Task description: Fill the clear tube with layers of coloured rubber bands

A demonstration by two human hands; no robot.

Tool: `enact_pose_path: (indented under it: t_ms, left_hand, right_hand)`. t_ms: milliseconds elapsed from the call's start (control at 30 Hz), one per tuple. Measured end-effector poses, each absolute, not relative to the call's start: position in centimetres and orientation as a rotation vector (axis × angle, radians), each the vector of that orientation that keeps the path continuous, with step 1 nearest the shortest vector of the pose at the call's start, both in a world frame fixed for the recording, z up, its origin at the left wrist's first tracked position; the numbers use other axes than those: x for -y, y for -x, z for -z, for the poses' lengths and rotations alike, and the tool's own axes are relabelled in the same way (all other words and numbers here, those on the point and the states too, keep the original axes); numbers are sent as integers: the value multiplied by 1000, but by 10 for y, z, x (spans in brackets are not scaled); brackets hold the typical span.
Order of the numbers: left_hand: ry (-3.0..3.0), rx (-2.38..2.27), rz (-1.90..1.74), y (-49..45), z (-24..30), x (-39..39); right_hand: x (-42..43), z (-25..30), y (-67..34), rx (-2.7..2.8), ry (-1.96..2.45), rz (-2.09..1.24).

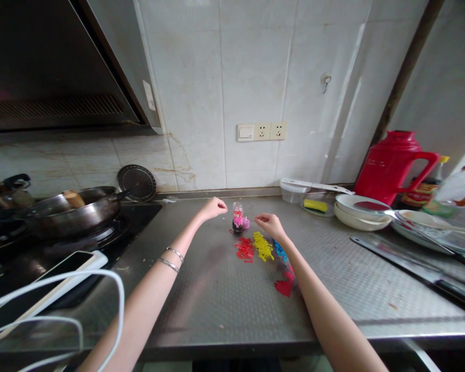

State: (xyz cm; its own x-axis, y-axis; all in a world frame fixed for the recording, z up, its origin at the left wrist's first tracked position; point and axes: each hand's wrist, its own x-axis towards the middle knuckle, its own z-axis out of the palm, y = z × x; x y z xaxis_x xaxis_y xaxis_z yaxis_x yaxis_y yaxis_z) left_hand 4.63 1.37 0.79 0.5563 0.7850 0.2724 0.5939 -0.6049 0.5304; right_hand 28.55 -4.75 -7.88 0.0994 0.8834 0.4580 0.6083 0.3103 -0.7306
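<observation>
A small clear bottle (pixel 237 217) with pink and dark bits inside stands on the steel counter (pixel 225 289). My left hand (pixel 214 207) hovers just left of it, fingers curled in a pinch; what it holds is too small to make out. My right hand (pixel 270 225) sits just right of the bottle, fingers pinched together as well. In front of the bottle lie small piles of tiny rubber bands: red (pixel 245 249), yellow (pixel 262 246), blue (pixel 280 251). A darker red pile (pixel 284 285) lies nearer, partly hidden by my right forearm.
A wok (pixel 65 209) sits on the stove at left, with a phone (pixel 50 287) and white cable (pixel 101 289) near the front. At right are stacked bowls (pixel 360 211), a red thermos jug (pixel 391 164), a sponge (pixel 315 205) and a long knife (pixel 414 268).
</observation>
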Motion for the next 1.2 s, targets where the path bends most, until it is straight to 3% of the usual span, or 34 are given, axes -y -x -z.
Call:
enact_pose_path:
  t_ms: [333,1200]
  left_hand:
    - [-2377,-1183,-561,-43,68,2]
    - [-2549,-1397,-528,-56,73,28]
  right_hand:
    - [48,81,-277,1834,1530,-172]
    - [43,61,-257,2189,1683,78]
